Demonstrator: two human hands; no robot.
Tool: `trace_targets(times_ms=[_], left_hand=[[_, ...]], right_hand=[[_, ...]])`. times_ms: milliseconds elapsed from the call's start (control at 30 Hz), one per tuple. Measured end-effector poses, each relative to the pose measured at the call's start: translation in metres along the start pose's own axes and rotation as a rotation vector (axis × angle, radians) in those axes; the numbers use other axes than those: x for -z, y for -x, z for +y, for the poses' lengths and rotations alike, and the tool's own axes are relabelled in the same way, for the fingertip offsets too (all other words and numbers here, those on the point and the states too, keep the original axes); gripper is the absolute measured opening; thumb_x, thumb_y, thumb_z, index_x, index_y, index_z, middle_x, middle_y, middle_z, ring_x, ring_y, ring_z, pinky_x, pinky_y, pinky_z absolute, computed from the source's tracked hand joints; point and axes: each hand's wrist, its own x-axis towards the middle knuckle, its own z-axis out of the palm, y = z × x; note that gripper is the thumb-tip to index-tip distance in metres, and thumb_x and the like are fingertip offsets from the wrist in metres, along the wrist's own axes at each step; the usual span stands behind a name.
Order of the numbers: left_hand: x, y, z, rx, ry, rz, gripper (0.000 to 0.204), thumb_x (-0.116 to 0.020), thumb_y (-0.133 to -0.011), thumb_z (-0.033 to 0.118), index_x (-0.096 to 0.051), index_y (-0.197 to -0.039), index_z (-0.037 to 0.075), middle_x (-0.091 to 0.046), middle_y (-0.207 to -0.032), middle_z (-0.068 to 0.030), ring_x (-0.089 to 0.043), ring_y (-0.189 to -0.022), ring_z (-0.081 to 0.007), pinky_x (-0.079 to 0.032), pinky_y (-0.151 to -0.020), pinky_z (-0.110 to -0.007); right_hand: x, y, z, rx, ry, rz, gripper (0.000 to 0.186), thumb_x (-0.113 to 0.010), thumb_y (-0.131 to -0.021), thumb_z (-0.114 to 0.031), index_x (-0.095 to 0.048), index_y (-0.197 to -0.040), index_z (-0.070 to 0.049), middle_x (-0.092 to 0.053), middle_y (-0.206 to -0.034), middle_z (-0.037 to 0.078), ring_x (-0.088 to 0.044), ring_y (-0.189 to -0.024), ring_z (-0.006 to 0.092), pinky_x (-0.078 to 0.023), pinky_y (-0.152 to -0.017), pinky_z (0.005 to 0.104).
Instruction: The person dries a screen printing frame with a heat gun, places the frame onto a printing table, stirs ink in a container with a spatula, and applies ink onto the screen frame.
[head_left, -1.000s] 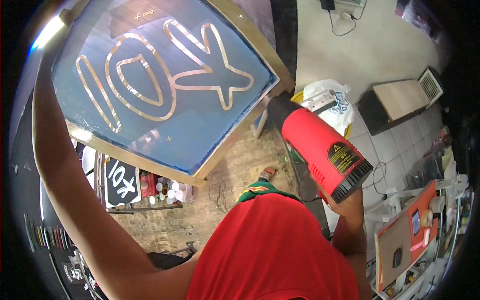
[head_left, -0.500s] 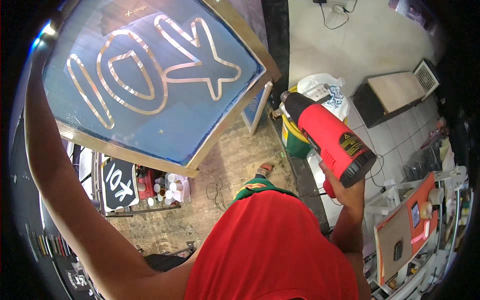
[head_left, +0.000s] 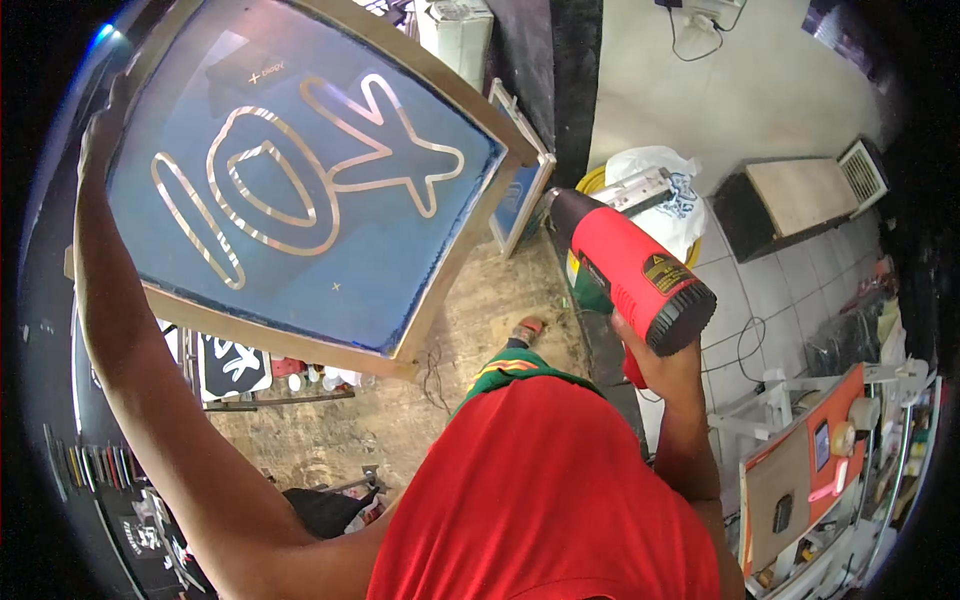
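My left hand (head_left: 105,125) is raised at the upper left, holding the side of a wood-bordered screen (head_left: 390,230) whose blue mesh carries large, pale outlined lettering. My right hand (head_left: 655,355) grips a red-and-black heat gun (head_left: 640,275) by its handle, right of the screen. The gun's nozzle (head_left: 562,205) points toward the upper left, a short way from the screen's right corner, and does not appear to touch it.
Smaller screens (head_left: 510,210) lean behind. A yellow-rimmed bucket with white bag (head_left: 660,220) stands behind the gun. Right are a black-sided box (head_left: 780,190) and cluttered trolley (head_left: 790,480); left, a printed board and containers (head_left: 230,370). Cords lie on the floor (head_left: 470,310).
The heat gun has swung away from the screen's right edge, downward at first, and now sits slightly left of its half-second-ago position. The screen has tilted, revealing more behind its upper right.
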Motion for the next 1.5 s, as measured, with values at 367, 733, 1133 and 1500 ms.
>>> trace_targets(times_ms=[367,733,1133,1500], left_hand=[[-0.029,0.039,-0.066,0.086,-0.193,-0.131,0.115,-0.022,-0.086,0.095,-0.07,-0.128,-0.001,-0.064,-0.133,-0.0295,-0.055,-0.134,-0.043,-0.045,-0.108,-0.05],[-0.238,0.341,0.069,-0.243,0.071,-0.656,0.053,-0.072,-0.09,0.052,-0.062,-0.119,0.008,-0.073,-0.103,-0.0242,-0.069,-0.101,-0.0459,-0.053,-0.085,-0.055],[-0.305,0.528,0.072,0.069,0.168,-0.763,0.048,-0.068,-0.095,0.039,-0.051,-0.134,0.016,-0.072,-0.104,-0.0264,-0.068,-0.099,-0.0505,-0.053,-0.082,-0.058],[-0.439,0.709,0.043,0.441,0.058,-1.204,0.069,-0.066,-0.094,0.042,-0.043,-0.145,0.002,-0.068,-0.123,-0.0274,-0.065,-0.117,-0.0462,-0.05,-0.101,-0.053]], right_hand=[[-0.002,-0.01,0.032,-0.087,-0.076,0.0,0.033,-0.077,-0.094,-0.017,-0.068,-0.121,-0.001,-0.074,-0.103,0.007,-0.07,-0.089,0.0158,-0.056,-0.079,0.0335],[0.005,0.039,0.075,-0.55,-0.23,0.153,0.028,-0.074,-0.093,-0.011,-0.069,-0.119,0.0,-0.074,-0.103,0.007,-0.069,-0.083,0.0146,-0.056,-0.072,0.0315],[0.004,0.069,0.077,-0.914,-0.26,0.263,0.029,-0.075,-0.093,-0.013,-0.069,-0.118,-0.001,-0.073,-0.107,0.008,-0.069,-0.085,0.0154,-0.055,-0.075,0.0325],[-0.009,0.022,0.078,-0.966,-0.021,0.101,0.043,-0.074,-0.095,-0.014,-0.059,-0.135,-0.004,-0.072,-0.117,0.01,-0.069,-0.085,0.017,-0.055,-0.069,0.0308]])
